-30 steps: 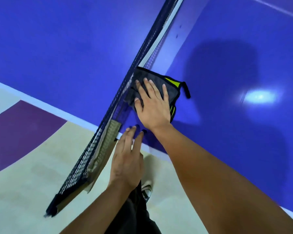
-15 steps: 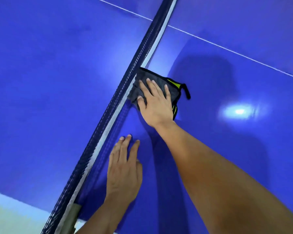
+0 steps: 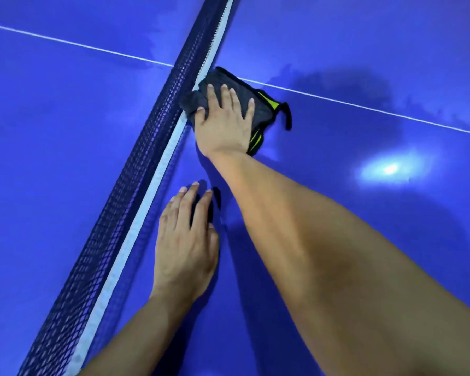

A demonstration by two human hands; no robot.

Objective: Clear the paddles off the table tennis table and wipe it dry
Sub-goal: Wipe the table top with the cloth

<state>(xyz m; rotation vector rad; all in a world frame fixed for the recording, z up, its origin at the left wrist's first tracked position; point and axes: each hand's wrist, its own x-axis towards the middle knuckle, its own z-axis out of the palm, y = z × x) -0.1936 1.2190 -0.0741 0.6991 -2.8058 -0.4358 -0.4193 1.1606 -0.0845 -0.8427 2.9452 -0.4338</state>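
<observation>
The right hand (image 3: 225,126) lies palm down on a dark grey cloth (image 3: 263,103) on the blue bench (image 3: 377,253). Its fingers (image 3: 228,96) are straight and slightly spread, pressing the cloth flat rather than gripping it; the thumb rests on the cloth's bunched left edge. The cloth is folded, with yellow-green trim showing at its right side and a short black loop (image 3: 287,118) sticking out onto the bench. Its left edge touches the base of the net (image 3: 136,185), and its far corner sits right at the thin white line (image 3: 364,105) that crosses the bench.

The left hand (image 3: 185,240) rests flat on the bench nearer the person, just beside the net and apart from the cloth. Its fingers (image 3: 186,202) are straight and close together, holding nothing.

The dark mesh net, with its white top band, runs diagonally from the lower left to the top of the view. The right forearm stretches across the lower right. A bright glare (image 3: 390,168) shines on the bench to the right of the arm, and a darker, blotchy patch (image 3: 337,85) lies over the line beyond the cloth; whether it is shadow or wetness cannot be told.
</observation>
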